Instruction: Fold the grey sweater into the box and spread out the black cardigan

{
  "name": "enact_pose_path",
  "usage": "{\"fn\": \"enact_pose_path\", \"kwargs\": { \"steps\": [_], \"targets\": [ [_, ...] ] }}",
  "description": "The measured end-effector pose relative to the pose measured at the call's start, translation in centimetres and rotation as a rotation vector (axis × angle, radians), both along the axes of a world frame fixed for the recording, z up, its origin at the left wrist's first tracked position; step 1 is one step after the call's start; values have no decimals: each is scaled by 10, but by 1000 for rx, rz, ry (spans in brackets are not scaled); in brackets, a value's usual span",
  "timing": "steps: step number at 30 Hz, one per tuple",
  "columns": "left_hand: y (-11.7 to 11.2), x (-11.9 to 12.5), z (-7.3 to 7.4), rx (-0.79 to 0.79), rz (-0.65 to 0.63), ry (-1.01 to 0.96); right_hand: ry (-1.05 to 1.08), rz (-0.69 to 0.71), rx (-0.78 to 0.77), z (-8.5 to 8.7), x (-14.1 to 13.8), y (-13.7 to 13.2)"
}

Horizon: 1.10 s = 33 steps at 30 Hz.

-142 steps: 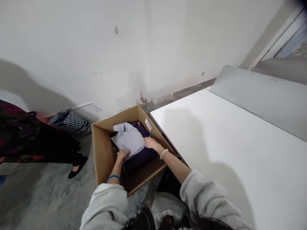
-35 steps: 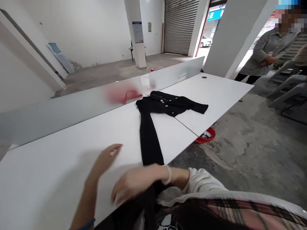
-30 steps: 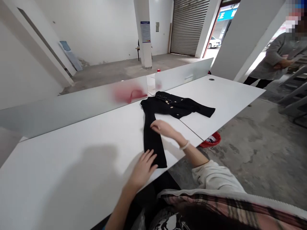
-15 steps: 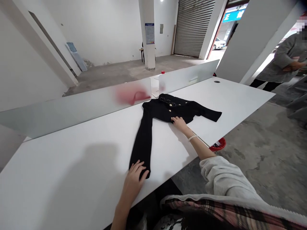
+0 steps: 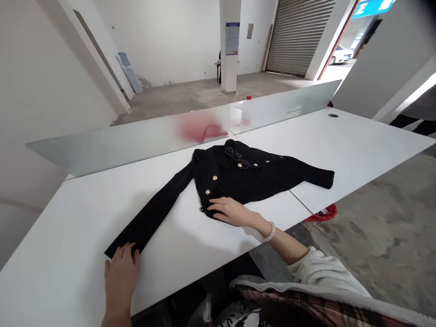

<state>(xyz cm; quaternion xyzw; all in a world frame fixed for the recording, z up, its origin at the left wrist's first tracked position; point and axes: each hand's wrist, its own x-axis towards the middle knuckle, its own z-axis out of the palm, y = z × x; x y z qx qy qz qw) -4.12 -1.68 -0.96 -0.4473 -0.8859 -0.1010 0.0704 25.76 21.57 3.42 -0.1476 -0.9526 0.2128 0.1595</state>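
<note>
A black jacket (image 5: pixel 238 175) with gold buttons lies spread on the white table (image 5: pixel 357 145), both sleeves stretched outward. My left hand (image 5: pixel 120 277) rests flat on the cuff end of the left sleeve (image 5: pixel 150 218) near the table's front edge, fingers apart. My right hand (image 5: pixel 229 211) lies flat on the jacket's lower hem, fingers extended, with a white bracelet on the wrist.
A frosted divider panel (image 5: pixel 136 141) runs along the table's far side, with something red blurred behind it. A red basket (image 5: pixel 322 212) sits on the concrete floor under the table's right part. A pillar (image 5: pixel 230 45) and a roller shutter (image 5: pixel 299 36) stand farther back.
My left hand has drawn the sleeve end out to the left. My right hand slid from the jacket's middle to its hem, and the jacket now lies closer and flatter.
</note>
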Motion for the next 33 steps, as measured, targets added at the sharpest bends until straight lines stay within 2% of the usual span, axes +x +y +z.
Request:
{"fn": "enact_pose_path", "kwargs": {
  "steps": [2,4,7,9,12,15,21,25,27,29,31,33],
  "targets": [
    [1,10,1,55,-17,11,-17,-154,47,-2,19,15],
    [10,29,0,129,-126,-45,-84,-377,106,-12,49,37],
    [39,74,0,183,-316,-215,-215,-773,210,-36,103,68],
    [66,109,3,177,-382,-319,-241,-942,224,-51,132,80],
    [106,154,7,172,-386,-467,-226,-1011,220,-63,147,85],
    [136,173,8,224,-329,-656,-176,-952,199,-64,129,81],
    [156,154,-6,334,-207,-893,24,-685,17,-63,59,51],
    [163,141,-7,473,-147,-920,75,-539,-45,-54,28,21],
    [163,127,1,548,-105,-881,93,-426,-55,-43,27,10],
    [157,103,17,606,-61,-764,127,-372,-22,-33,37,6],
    [146,74,37,609,-28,-579,140,-483,78,-28,57,10],
    [131,47,61,560,-1,-392,73,-719,207,-31,78,20]
  ]
}}
